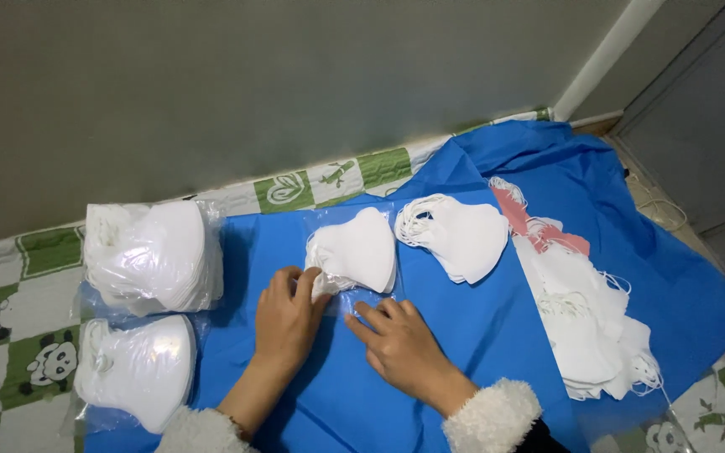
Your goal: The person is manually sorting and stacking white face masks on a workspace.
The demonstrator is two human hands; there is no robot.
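Note:
My left hand (285, 317) pinches the lower left end of a small stack of white face masks (356, 252) that sits inside a clear plastic bag on the blue cloth (430, 369). Just to its right, my right hand (396, 340) presses flat with spread fingers on the open flap of that bag. Both wrists wear fluffy white cuffs.
Two bagged bundles of white masks (151, 256) (138, 369) lie at the left. A loose fan of masks (459, 233) lies right of the bag, a long spread pile (589, 323) with a few pink ones further right. A panda-print mat (18, 310) and grey wall (295, 84) surround the cloth.

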